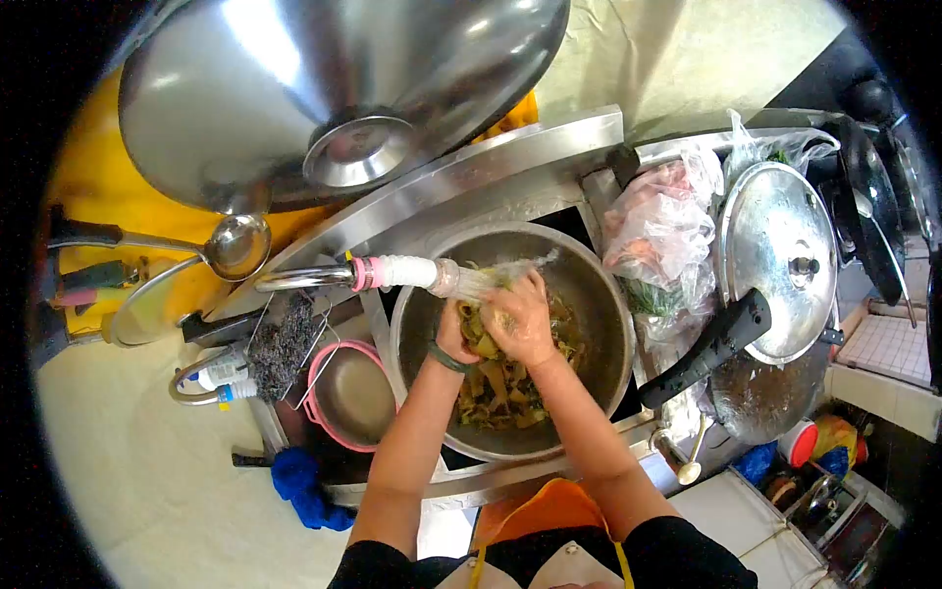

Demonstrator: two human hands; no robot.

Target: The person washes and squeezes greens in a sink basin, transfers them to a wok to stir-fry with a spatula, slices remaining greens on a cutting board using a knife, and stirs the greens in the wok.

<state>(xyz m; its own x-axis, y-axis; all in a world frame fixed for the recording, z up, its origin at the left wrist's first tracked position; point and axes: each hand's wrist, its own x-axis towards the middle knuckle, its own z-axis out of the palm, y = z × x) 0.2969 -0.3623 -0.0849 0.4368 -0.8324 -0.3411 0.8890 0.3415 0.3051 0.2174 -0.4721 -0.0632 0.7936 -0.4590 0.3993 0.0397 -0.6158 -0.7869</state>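
Over a large metal basin (613, 388), my left hand (454, 332) and my right hand (522, 322) are closed around a clump of yellow-green leafy vegetables (479, 339). A faucet (417, 273) with a white and pink spout sleeve sprays water onto the clump and my right hand. More cut leafy vegetables (505, 398) lie in the bottom of the basin below my hands. On my left wrist is a dark green band (448, 357). The inner fingers of both hands are partly hidden by the clump and the spray.
A pink-rimmed bowl (355, 395) and a steel scrubber (283, 334) are left of the basin. On the right stand bagged meat (662, 211), a lidded pot (780, 255) and a black-handled cleaver (711, 348). A huge wok (226, 108) leans behind, near a ladle (238, 247).
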